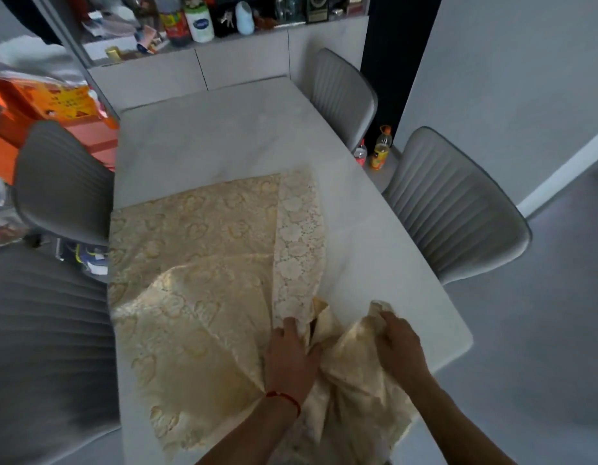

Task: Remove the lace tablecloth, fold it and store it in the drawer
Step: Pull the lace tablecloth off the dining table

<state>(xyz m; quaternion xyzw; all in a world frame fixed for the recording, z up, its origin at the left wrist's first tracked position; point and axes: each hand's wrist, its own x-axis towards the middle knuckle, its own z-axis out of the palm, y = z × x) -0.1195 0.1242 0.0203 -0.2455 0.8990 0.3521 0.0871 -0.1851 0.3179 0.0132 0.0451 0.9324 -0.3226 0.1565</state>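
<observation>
Cream lace tablecloth [197, 263] half-folded on grey table [223, 129], left hand [292, 359] pinching a fold, right hand [399, 344] gripping bunched corner nearby

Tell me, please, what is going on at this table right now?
A person is gathering a cream lace tablecloth at the near end of a pale table. The left hand presses and pinches a fold, while the right hand grips a bunched corner. The cloth is partly doubled over, not yet folded small. Grey chairs stand around.
</observation>
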